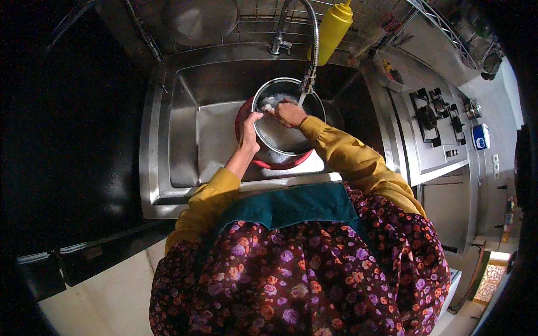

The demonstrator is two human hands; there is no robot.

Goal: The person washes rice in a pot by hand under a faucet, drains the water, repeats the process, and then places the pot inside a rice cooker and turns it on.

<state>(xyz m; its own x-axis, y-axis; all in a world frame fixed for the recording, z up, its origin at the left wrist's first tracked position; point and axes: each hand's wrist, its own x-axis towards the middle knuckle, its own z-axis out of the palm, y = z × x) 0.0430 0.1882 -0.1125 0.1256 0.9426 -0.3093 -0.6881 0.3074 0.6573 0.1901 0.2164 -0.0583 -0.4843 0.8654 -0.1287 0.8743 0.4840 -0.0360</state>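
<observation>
A round metal bowl [277,140] with a bright rim rests in or on a red basin [290,165] inside the steel sink. My left hand [250,133] grips the bowl's left rim, thumb over the edge. Inside the bowl, my right hand [291,113] is closed around something whitish, mostly hidden by the fingers; I cannot tell what it is. Cloudy liquid with pale foam [275,100] lies in the bowl. Water runs from the spring-hose faucet [309,82] into the bowl just beside my right hand.
The steel sink [183,126] surrounds the basin. A yellow squeeze bottle [333,31] stands behind the faucet on the right. To the right is a gas hob [433,122] with black pan supports, and a blue and white box [481,136] beyond it. A dark countertop [84,168] extends leftward.
</observation>
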